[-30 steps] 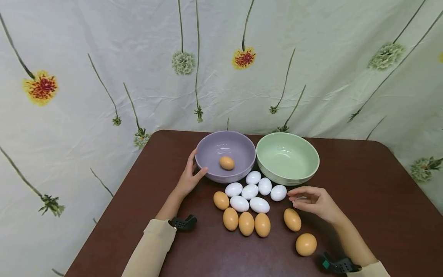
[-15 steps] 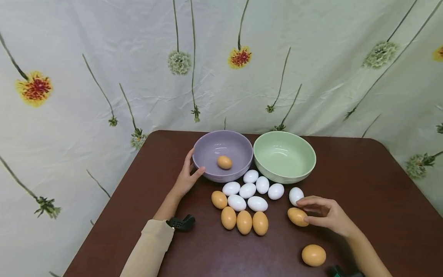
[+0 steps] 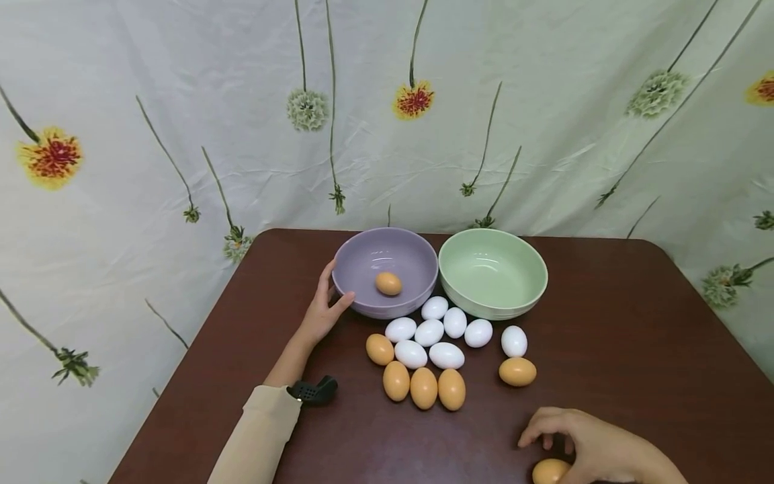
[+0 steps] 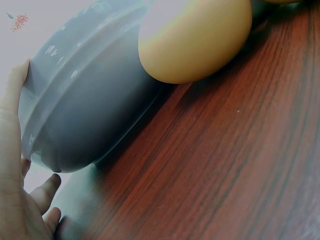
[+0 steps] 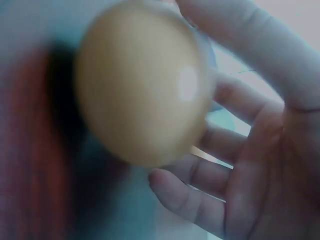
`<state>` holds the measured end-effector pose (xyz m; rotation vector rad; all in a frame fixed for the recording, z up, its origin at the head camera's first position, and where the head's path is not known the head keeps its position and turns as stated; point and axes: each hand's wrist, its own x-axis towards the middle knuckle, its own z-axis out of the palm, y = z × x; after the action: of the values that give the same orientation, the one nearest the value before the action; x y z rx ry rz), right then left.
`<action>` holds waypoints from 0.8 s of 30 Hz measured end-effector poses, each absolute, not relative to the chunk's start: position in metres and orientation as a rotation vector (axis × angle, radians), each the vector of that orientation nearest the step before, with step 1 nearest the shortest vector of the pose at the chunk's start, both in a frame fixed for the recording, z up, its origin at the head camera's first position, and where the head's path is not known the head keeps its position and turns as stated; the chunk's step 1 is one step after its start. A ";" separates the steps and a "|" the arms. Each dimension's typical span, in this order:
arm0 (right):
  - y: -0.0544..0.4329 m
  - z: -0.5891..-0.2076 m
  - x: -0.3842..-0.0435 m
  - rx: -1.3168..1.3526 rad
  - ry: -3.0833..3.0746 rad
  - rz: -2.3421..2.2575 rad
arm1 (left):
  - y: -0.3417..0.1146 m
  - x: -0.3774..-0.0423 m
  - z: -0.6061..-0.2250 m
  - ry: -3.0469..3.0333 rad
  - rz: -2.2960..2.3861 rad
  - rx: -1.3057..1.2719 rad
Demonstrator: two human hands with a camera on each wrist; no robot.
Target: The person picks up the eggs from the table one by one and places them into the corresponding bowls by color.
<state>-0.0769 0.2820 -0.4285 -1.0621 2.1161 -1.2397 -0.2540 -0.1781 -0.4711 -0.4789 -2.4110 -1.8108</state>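
In the head view, my left hand (image 3: pixel 322 314) rests on the left side of the purple bowl (image 3: pixel 423 296), its thumb at the near rim and fingers along the outer wall. One brown egg (image 3: pixel 388 283) lies inside that bowl. My right hand (image 3: pixel 595 444) is low at the right over another brown egg (image 3: pixel 549 472), with the thumb beside it and the fingers arched loosely beyond it. The right wrist view shows this egg (image 5: pixel 142 85) large, in front of spread fingers. Farther off, a white egg (image 3: pixel 514 341) and a brown egg (image 3: pixel 517 372) lie close together.
A green bowl (image 3: pixel 492 306) stands right of the purple one. In front of the bowls lie several white eggs (image 3: pixel 447 355) and several brown eggs (image 3: pixel 424 388) in a cluster on the dark wooden table (image 3: pixel 605 309). A flowered cloth (image 3: pixel 363 154) hangs behind.
My right hand let go of the white egg, left it beside a brown egg, and moved toward the near edge. The nearest brown egg rolled nearer. My left hand stayed on the bowl.
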 end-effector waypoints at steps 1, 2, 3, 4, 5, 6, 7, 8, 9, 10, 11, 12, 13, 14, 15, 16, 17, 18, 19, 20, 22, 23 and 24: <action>0.281 -0.430 -0.075 -1.076 2.130 -1.237 | -0.179 -0.255 -0.473 -2.405 -1.798 -0.484; 0.281 -0.432 -0.074 -1.074 2.132 -1.244 | -0.179 -0.255 -0.474 -2.398 -1.788 -0.489; 0.281 -0.433 -0.073 -1.065 2.128 -1.252 | -0.179 -0.255 -0.475 -2.390 -1.782 -0.493; 0.281 -0.434 -0.073 -1.069 2.132 -1.255 | -0.179 -0.255 -0.475 -2.386 -1.763 -0.502; 0.281 -0.434 -0.073 -1.065 2.133 -1.261 | -0.179 -0.255 -0.475 -2.382 -1.757 -0.507; 0.282 -0.434 -0.073 -1.057 2.135 -1.266 | -0.179 -0.254 -0.475 -2.380 -1.751 -0.512; 0.283 -0.434 -0.074 -1.051 2.136 -1.270 | -0.179 -0.254 -0.475 -2.381 -1.744 -0.514; 0.284 -0.434 -0.075 -1.043 2.133 -1.276 | -0.179 -0.254 -0.474 -2.382 -1.748 -0.510; 0.285 -0.434 -0.076 -1.053 2.149 -1.268 | -0.179 -0.254 -0.474 -2.384 -1.749 -0.509; 0.286 -0.434 -0.077 -1.074 2.169 -1.259 | -0.179 -0.254 -0.474 -2.386 -1.755 -0.506; 0.286 -0.433 -0.078 -1.090 2.191 -1.248 | -0.178 -0.254 -0.474 -2.386 -1.774 -0.502; 0.287 -0.432 -0.079 -1.109 2.211 -1.236 | -0.178 -0.254 -0.474 -2.392 -1.777 -0.498; 0.287 -0.432 -0.080 -1.131 2.229 -1.229 | -0.178 -0.254 -0.473 -2.399 -1.779 -0.497; 0.287 -0.431 -0.081 -1.150 2.241 -1.224 | -0.178 -0.254 -0.473 -2.403 -1.786 -0.493; 0.287 -0.430 -0.082 -1.156 2.246 -1.224 | -0.178 -0.254 -0.472 -2.410 -1.788 -0.492; 0.286 -0.428 -0.084 -1.161 2.243 -1.231 | -0.178 -0.254 -0.470 -2.417 -1.795 -0.488; 0.286 -0.427 -0.086 -1.160 2.239 -1.236 | -0.178 -0.251 -0.466 -2.427 -1.794 -0.488; 0.287 -0.425 -0.088 -1.161 2.232 -1.244 | -0.177 -0.249 -0.462 -2.435 -1.795 -0.488; 0.287 -0.424 -0.090 -1.163 2.226 -1.252 | -0.176 -0.247 -0.457 -2.440 -1.797 -0.489; 0.287 -0.422 -0.093 -1.159 2.219 -1.261 | -0.175 -0.244 -0.453 -2.446 -1.800 -0.484; 0.288 -0.419 -0.098 -1.143 2.207 -1.281 | -0.173 -0.238 -0.444 -2.456 -1.795 -0.483; 0.289 -0.418 -0.101 -1.136 2.202 -1.287 | -0.172 -0.236 -0.440 -2.462 -1.789 -0.483; 0.289 -0.416 -0.104 -1.125 2.197 -1.296 | -0.172 -0.235 -0.439 -2.464 -1.787 -0.483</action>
<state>-0.1036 0.2892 -0.4162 -1.1255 2.1970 -1.2962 -0.2349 -0.1716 -0.4387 -0.4825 -2.4645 -1.7874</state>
